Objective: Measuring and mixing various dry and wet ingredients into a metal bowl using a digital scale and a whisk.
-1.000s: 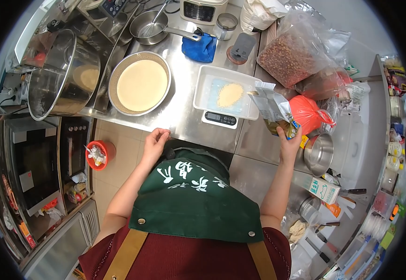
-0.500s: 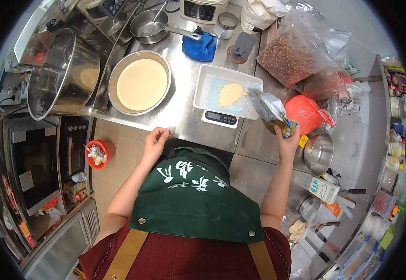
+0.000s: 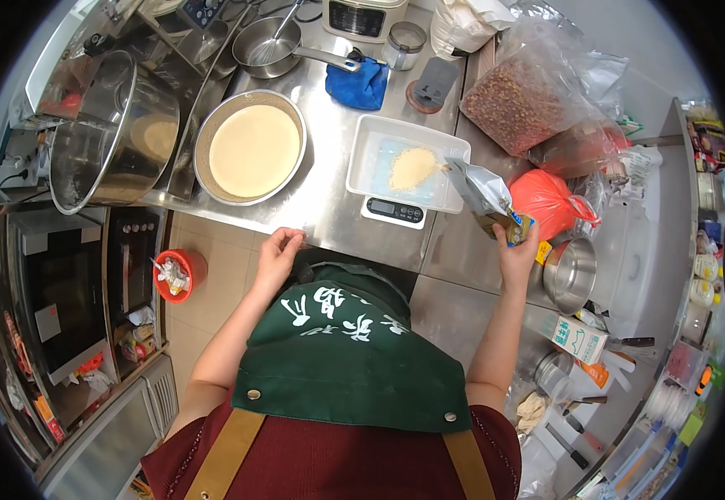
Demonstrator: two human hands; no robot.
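Note:
My right hand [image 3: 516, 254] is closed around an open silver-and-olive bag [image 3: 483, 187], tilted with its mouth over the right side of a white plastic tray [image 3: 361, 154]. Pale powder [image 3: 411, 169] lies in a pile in the tray, trailing toward the bag's mouth. The tray sits on a digital scale [image 3: 391, 212]. My left hand [image 3: 279, 250] is at the counter's front edge, fingers curled and closed; what is between them, if anything, I cannot make out. A round pan of cream-coloured liquid [image 3: 250, 154] stands left of the tray.
Behind are a saucepan with whisk [image 3: 264, 52], blue cloth [image 3: 354, 87] and several bags [image 3: 508, 108]. A large steel pot [image 3: 112, 142] stands left; a steel bowl [image 3: 568, 275] and red bag [image 3: 546, 204] are right. Below left is a red bin [image 3: 180, 275].
The bag in my right hand has tipped further left, its mouth now lower and nearer the powder in the tray. My left hand has stayed in place.

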